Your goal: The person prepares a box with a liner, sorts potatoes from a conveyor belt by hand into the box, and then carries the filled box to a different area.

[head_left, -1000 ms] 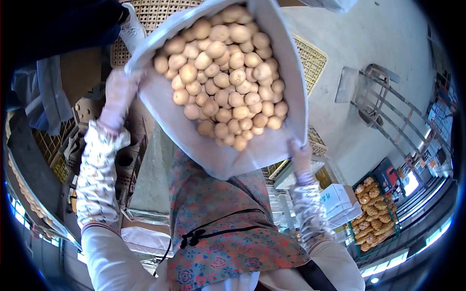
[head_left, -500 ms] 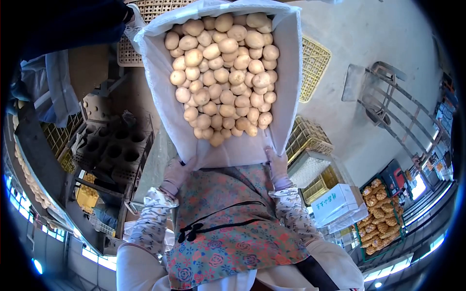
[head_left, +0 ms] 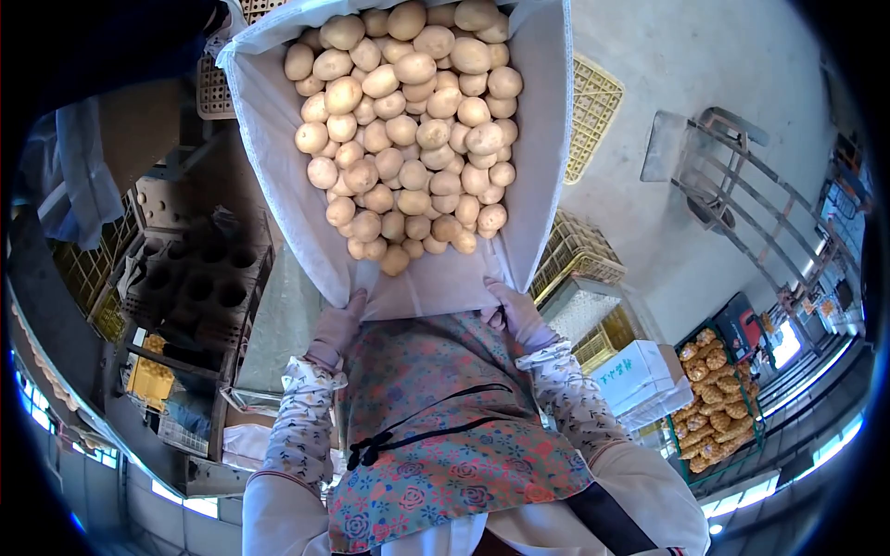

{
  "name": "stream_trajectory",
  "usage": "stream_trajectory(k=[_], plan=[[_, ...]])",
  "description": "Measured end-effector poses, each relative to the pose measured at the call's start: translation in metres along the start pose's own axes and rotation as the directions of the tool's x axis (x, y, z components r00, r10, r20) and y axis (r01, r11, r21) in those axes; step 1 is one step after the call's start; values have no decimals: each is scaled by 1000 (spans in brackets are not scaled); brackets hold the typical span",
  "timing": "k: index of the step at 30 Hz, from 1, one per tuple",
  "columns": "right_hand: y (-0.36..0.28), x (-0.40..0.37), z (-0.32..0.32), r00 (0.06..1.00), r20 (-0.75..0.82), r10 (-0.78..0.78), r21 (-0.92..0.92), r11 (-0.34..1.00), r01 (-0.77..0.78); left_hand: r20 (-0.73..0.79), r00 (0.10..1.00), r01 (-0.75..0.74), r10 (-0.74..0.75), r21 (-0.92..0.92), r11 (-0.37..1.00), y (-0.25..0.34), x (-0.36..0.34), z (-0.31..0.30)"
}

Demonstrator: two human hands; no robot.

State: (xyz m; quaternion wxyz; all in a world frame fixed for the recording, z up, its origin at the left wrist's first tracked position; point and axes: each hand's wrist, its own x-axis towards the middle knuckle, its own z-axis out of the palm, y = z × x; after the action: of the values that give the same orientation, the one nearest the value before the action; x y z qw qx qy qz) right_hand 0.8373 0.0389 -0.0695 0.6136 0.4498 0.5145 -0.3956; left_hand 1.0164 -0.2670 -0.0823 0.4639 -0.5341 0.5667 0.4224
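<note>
Pale round potatoes [head_left: 408, 139] fill a bin or crate lined with a white cloth liner [head_left: 426, 285] in front of my body. My left hand [head_left: 341, 320], in a light glove, grips the liner's near edge at its left corner. At the right corner my right hand [head_left: 512, 310], gloved too, has its fingers closed on the same edge. The flowered apron [head_left: 436, 398] hangs just below the liner's edge.
Yellow crates [head_left: 579, 250] stand to the right, with a white box [head_left: 640, 375], a metal hand cart [head_left: 742, 190] and netted potato bags [head_left: 714, 398]. Machinery with round holes [head_left: 199, 283] is at the left. Another person's dark sleeve [head_left: 139, 46] shows at the upper left.
The view has shifted, and the lined bin looks larger and slightly further left. My right hand has moved inward along the liner's edge, its fingers now curled more.
</note>
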Motion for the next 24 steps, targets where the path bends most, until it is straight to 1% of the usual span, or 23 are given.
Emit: stream_trajectory(k=[2,3,4,6,7,8,10,11,12,13,15,16,17,18,20,21,22,24], plan=[[6,2,3,998,-10,-60,44,997,60,110,990,102,-83,-175,979,-5,4,5],[6,-1,5,996,-14,-92,67,993,93,142,978,186,-156,-237,953,-6,2,7],[3,-4,6,997,-30,-76,91,993,79,173,961,259,-215,-299,918,-5,1,8],[-13,-22,16,997,-56,-57,138,988,64,231,956,257,-180,-366,894,25,-26,-9],[-29,-44,26,997,-69,-31,146,989,40,259,953,256,-159,-399,881,41,-42,-23],[-58,-79,45,994,-97,-40,75,996,47,294,948,251,-122,-454,855,51,-51,-45],[-93,-129,60,979,-122,-164,-69,985,157,392,916,304,-89,-530,791,60,-69,-86],[-98,-150,57,954,12,-299,-108,948,299,519,854,369,-38,-553,747,80,-86,-121],[-102,-159,53,887,159,-434,-124,882,454,618,785,422,36,-577,699,99,-94,-145],[-98,-159,57,900,78,-429,42,903,427,547,832,307,99,-601,738,94,-106,-137],[-81,-129,49,924,5,-382,-30,924,382,386,908,180,160,-706,685,71,-96,-85],[-69,-110,42,932,-45,-359,-64,932,356,437,897,288,63,-688,666,61,-74,-61],[-69,-92,30,953,-124,-275,17,960,279,424,905,279,27,-641,715,53,-50,-35],[-69,-77,20,958,-134,-253,16,966,258,415,909,283,-16,-589,757,53,-36,-15],[-72,-50,6,974,-143,-176,2,984,178,376,926,286,-24,-662,693,66,-41,3],[-74,-43,1,978,-180,-101,6,995,104,357,933,299,-47,-694,655,68,-45,9],[-66,-34,-11,976,-135,-170,-49,985,165,354,933,301,-61,-679,669,66,-51,13],[-62,-29,-17,967,-81,-240,-32,971,238,345,935,297,-84,-630,717,73,-54,8]])
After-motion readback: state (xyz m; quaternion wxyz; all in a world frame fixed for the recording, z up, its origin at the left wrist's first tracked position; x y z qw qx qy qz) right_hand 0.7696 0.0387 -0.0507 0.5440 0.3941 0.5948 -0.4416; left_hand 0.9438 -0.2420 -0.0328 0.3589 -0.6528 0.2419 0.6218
